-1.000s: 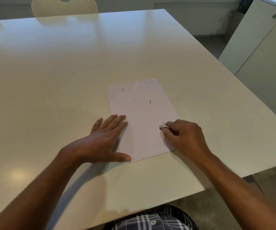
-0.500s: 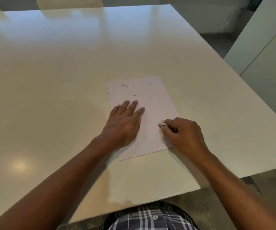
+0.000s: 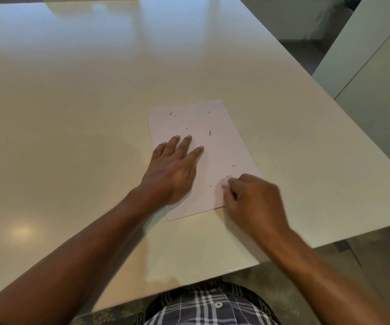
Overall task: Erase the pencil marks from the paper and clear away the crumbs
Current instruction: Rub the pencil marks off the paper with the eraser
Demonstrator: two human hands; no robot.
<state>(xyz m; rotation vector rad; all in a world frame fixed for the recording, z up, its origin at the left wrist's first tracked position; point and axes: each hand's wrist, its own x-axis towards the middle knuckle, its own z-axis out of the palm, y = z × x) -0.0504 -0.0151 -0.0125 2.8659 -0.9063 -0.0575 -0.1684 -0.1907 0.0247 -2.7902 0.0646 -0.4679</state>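
Paper (image 3: 222,160) near counter (image 3: 95,113) front edge. Left hand (image 3: 172,170) flat on paper, fingers straight. Right hand (image 3: 252,202) fingers pinching eraser (image 3: 225,184) at paper's near right corner. Crumbs (image 3: 210,133) scattered.

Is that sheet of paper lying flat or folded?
Flat and spread: the white paper sheet shows all four edges on the beige table, with the left hand pressing it down.

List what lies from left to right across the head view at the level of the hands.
Bare table → left hand, pressing flat on the paper → right hand, its fingers pinching a small white eraser → white cabinet.
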